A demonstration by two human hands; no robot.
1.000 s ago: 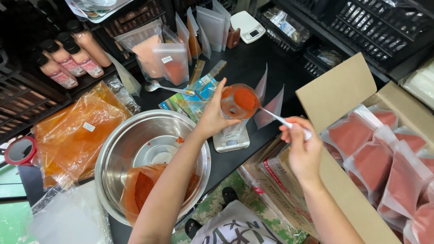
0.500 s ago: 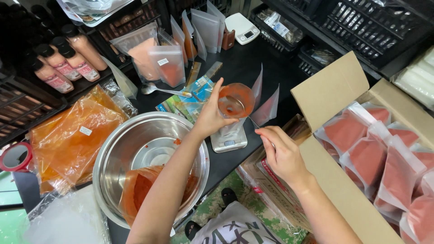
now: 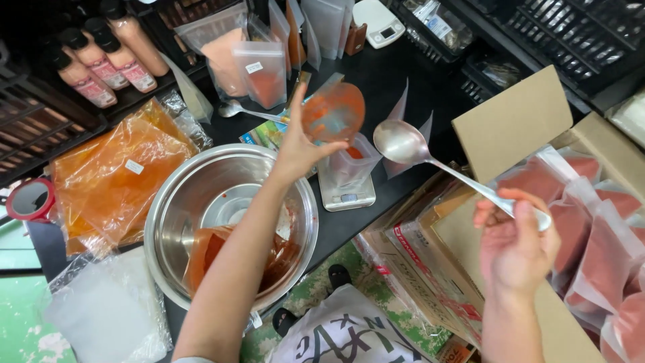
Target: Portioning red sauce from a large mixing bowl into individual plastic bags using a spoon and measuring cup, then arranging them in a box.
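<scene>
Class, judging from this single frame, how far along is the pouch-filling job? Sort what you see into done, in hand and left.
Done: sealed pouches of red powder fill the cardboard box.
In hand: the left hand tips a red-stained cup over an open pouch standing on a small scale; the right hand holds an empty ladle beside it.
Left: red powder remains in the steel bowl, and empty pouches stand behind.

A steel bowl [image 3: 201, 195] sits beside orange bags [image 3: 114, 175].

Two spoons [image 3: 410, 149], three bottles [image 3: 111, 67]
</scene>
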